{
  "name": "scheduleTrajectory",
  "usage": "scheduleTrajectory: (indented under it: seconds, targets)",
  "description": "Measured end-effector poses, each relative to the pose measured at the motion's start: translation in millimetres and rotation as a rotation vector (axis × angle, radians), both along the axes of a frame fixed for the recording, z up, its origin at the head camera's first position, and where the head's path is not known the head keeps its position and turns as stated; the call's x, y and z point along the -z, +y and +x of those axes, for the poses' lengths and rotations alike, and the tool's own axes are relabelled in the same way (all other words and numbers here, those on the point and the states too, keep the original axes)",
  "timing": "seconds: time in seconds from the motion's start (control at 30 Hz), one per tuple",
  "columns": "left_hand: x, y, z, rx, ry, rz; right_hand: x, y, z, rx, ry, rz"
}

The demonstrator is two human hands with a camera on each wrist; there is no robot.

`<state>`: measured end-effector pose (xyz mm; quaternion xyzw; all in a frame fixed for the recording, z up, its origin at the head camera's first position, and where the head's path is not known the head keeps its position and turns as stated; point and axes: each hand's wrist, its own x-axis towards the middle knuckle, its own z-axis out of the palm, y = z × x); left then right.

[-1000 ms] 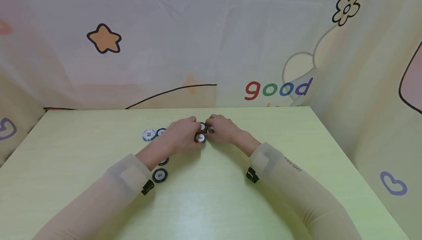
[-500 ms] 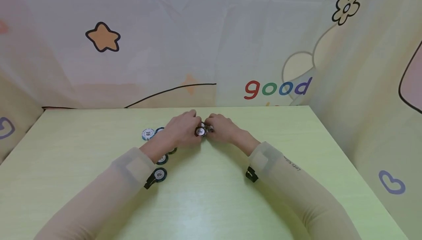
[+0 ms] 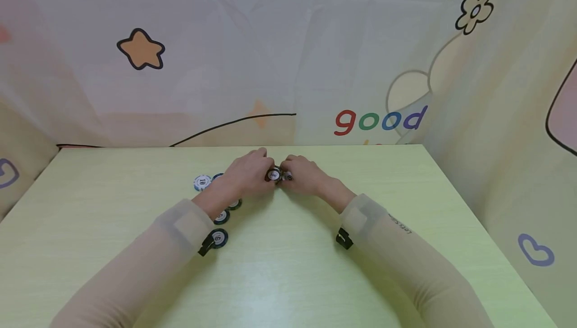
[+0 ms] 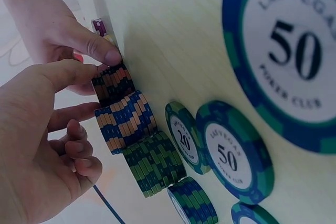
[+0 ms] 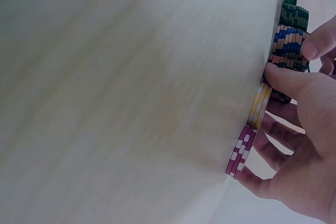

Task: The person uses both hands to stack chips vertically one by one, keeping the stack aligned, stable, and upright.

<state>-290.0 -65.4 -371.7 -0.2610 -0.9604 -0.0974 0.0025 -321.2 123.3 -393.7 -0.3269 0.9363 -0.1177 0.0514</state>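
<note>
My left hand [image 3: 250, 173] and right hand [image 3: 306, 175] meet around a stack of black-and-orange poker chips [image 4: 114, 85], the top one marked 100 in the head view. The left thumb and forefinger pinch this stack from one side. My right thumb [image 5: 283, 80] presses its near side, with the right fingers behind it. A blue-and-orange chip stack [image 4: 126, 121] stands beside the left fingers. Yellow chips [image 5: 260, 104] and maroon-and-white chips [image 5: 241, 153] sit close in front of the right fingers. In the head view, the hands partly hide the row.
Further along the row are a green chip stack [image 4: 154, 163] and a blue-green stack [image 4: 192, 201]. A white chip marked 10 [image 3: 202, 183] shows left of my left wrist. Loose 50 chips [image 3: 220, 238] and a 20 chip [image 4: 182, 139] lie on the table under the left forearm.
My left hand has shifted slightly toward the back of the table, carrying the 100 chip from in front of the dark stack up onto it. The right hand has stayed nearly still.
</note>
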Motion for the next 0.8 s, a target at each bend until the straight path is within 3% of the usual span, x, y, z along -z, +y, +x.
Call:
scheduleTrajectory:
  seconds: [0.3,0.8]
  targets:
    - [-2.1,1.4,3.0,0.018,0.021,-0.024,0.0,0.4,-0.2,-0.001,-0.001,0.002]
    - [-1.5,4.5,0.0,-0.012,0.028,-0.023,2.5,-0.1,-1.7,0.001,-0.005,0.003]
